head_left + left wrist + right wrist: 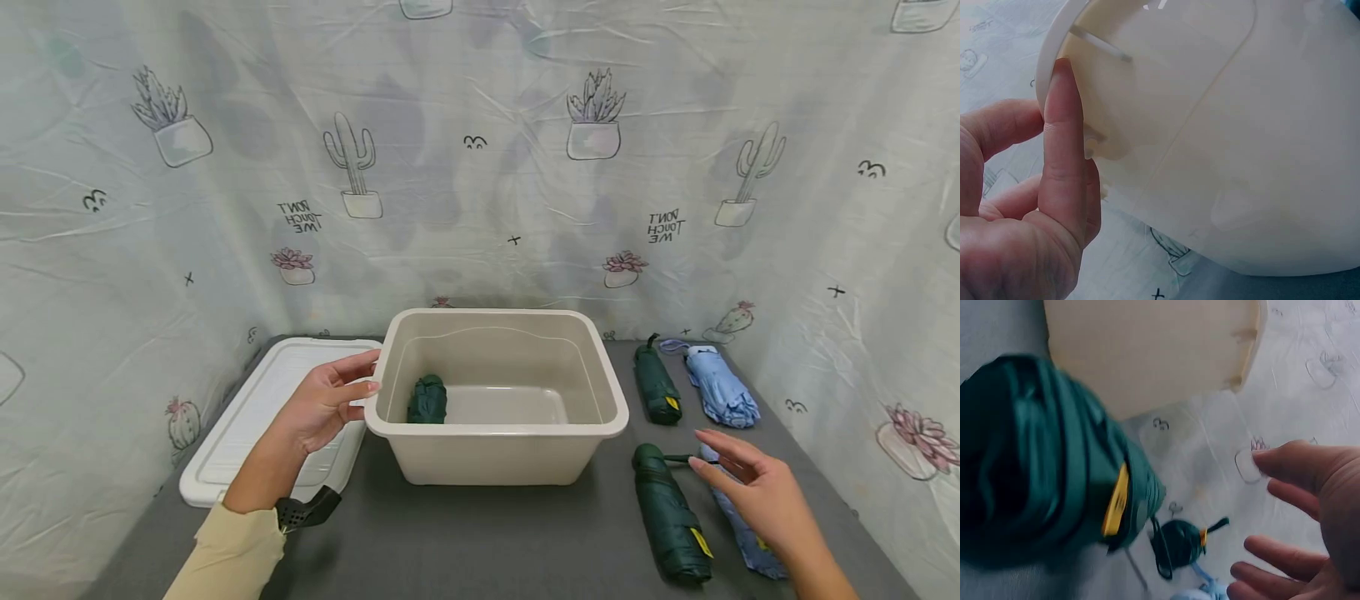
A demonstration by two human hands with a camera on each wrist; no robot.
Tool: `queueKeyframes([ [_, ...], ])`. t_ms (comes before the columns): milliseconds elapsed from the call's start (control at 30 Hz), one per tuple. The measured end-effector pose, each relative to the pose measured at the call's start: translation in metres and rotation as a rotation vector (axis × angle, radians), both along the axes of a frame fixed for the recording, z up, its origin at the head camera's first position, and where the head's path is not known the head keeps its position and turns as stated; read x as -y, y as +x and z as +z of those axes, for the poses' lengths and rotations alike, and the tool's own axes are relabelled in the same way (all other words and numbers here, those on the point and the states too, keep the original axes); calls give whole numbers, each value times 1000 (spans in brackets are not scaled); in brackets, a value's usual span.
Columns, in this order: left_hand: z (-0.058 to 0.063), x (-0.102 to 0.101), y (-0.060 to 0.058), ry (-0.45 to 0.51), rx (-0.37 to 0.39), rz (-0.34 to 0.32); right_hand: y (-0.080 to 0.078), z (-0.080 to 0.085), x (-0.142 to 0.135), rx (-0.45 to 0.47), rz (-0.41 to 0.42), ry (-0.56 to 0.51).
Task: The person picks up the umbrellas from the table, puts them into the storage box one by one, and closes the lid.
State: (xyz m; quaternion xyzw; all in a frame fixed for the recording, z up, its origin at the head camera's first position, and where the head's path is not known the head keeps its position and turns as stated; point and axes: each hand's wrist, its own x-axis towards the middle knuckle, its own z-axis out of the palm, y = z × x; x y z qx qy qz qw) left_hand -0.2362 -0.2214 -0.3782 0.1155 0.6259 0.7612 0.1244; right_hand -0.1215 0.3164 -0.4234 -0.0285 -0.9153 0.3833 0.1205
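Note:
A beige plastic storage bin (pixel 495 457) stands in the middle of the table, with one folded dark green umbrella (pixel 428 400) inside at its left. My left hand (pixel 330 400) touches the bin's left rim, its fingers fairly straight. In the left wrist view a finger (pixel 1063 150) lies against the outer wall under the rim. My right hand (pixel 757 492) hovers at the right with fingers spread and holds nothing. Beneath it lies a folded blue umbrella (pixel 738 521), partly hidden by the hand. Just left of that is a larger folded green umbrella (pixel 671 517) with a yellow tag.
A white lid (pixel 262 425) lies flat at the left, partly behind my left forearm. Farther back on the right are another green umbrella (pixel 657 385) and another blue umbrella (pixel 720 386). A cactus-print curtain (pixel 480 183) surrounds the grey table (pixel 480 542).

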Motion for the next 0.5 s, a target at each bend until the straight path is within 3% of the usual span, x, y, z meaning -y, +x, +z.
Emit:
queueKeyframes([
  [133,0,0,0,0,-4,-4,6,-6,-10,25,-32,99],
  [367,1,-1,1,-5,7,19,11,-10,-21,209,-30,184],
  [500,1,-1,1,0,13,15,13,-12,-26,266,-26,244],
])
